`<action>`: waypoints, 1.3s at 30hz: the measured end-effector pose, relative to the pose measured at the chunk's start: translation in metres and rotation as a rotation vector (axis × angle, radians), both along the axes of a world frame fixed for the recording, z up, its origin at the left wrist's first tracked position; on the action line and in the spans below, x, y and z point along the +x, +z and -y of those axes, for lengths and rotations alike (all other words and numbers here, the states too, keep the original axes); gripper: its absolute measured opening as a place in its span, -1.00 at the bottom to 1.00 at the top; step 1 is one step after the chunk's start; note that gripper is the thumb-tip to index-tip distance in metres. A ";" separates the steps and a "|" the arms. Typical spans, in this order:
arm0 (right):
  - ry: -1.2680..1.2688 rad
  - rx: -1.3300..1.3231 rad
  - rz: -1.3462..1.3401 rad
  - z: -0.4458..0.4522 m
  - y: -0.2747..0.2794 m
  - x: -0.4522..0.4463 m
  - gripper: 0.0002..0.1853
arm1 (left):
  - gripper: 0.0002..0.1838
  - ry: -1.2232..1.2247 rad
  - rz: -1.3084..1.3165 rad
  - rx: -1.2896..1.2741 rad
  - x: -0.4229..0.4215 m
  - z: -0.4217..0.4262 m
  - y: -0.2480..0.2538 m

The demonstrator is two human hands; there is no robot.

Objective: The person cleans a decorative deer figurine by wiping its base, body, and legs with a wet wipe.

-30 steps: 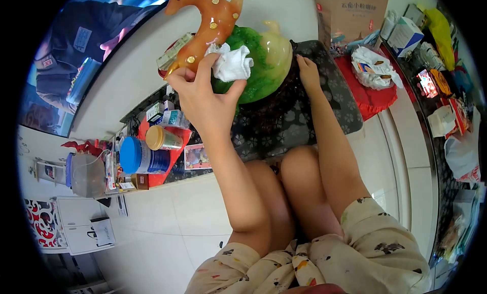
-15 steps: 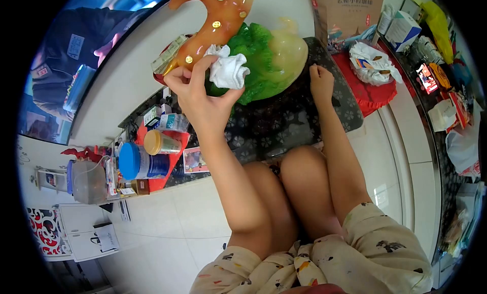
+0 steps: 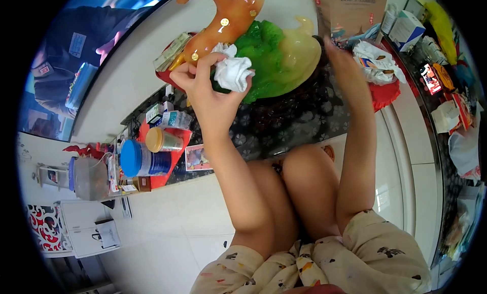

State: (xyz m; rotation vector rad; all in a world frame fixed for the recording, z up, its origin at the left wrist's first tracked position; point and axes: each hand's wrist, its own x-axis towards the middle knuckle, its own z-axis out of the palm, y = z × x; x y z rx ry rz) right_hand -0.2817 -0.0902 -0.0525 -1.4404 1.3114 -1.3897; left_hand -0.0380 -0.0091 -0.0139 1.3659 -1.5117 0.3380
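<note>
A crumpled white cloth [image 3: 233, 73] is pinched between the thumb and fingers of my left hand [image 3: 210, 93]. It is held against or just in front of a glossy ornament, shaped as an orange animal figure [image 3: 221, 25] with gold coin dots above a green and pale yellow cabbage [image 3: 269, 60]. The ornament rests on a dark, carved-looking base [image 3: 276, 108]. My right hand [image 3: 342, 58] is raised beside the cabbage's right end, near the brown paper bag [image 3: 355, 14]. Motion blurs its fingers, so their grip cannot be made out.
The black floral tabletop [image 3: 253, 144] carries jars at the left, one with a blue lid [image 3: 131, 158] and one with a tan lid [image 3: 154, 139]. A screen [image 3: 86, 60] leans at upper left. On the right counter lie a white plastic bag [image 3: 378, 65], boxes and a lit phone [image 3: 430, 78].
My right hand has moved up from the table's right part towards the paper bag. My left hand keeps the cloth at the ornament, shifted slightly right and down in view along with the scene.
</note>
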 end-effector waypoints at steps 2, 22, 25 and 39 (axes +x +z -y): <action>0.094 -0.106 0.163 -0.009 0.048 0.015 -0.37 | -0.40 0.004 -0.008 0.010 -0.001 -0.002 -0.001; 0.609 -0.101 1.326 0.066 0.086 0.112 -0.70 | -0.28 0.031 0.057 0.040 -0.016 -0.011 0.004; 0.567 -0.197 1.411 0.061 0.086 0.110 -0.68 | -0.25 0.026 0.081 -0.001 -0.015 -0.011 -0.001; 0.550 -0.340 1.427 0.023 0.096 0.042 -0.52 | -0.51 0.036 0.274 -0.104 -0.057 -0.023 0.024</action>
